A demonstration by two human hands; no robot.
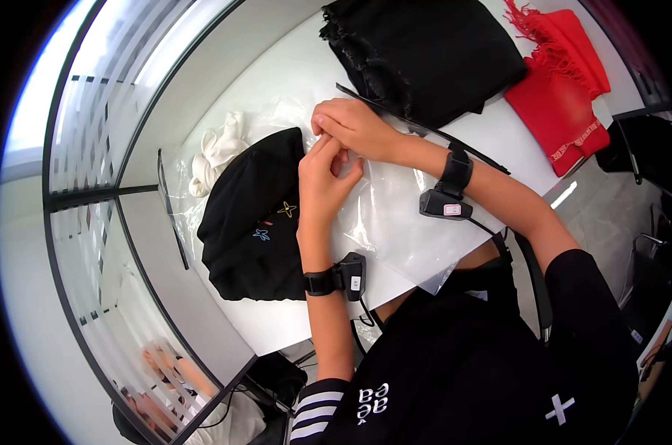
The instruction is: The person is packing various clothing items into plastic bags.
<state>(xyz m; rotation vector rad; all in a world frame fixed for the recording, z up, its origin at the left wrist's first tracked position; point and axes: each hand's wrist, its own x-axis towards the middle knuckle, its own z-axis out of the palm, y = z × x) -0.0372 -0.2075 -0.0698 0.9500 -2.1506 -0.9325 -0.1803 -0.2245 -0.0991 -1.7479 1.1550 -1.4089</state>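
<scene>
My left hand [325, 182] and my right hand [357, 130] meet over the clear plastic bag [395, 208], fingertips together. The right fingers are curled in; the left fingers are bent against them, with the thumb standing apart. Whatever lies between the fingertips is hidden. Beside my left hand lies a folded black garment [247, 222] with small embroidered yellow, red and blue shapes. The plastic spreads around the garment and beneath my right forearm. Its dark edge strip [466, 144] runs past my right wrist, and another dark strip [174, 230] shows at the far left.
A bundled white cloth [219, 152] lies left of the black garment. Farther back are a folded black fringed cloth [432, 55] and a red fringed scarf [562, 104] on the white table [258, 330]. A partition [117, 196] with glass panes borders the left side.
</scene>
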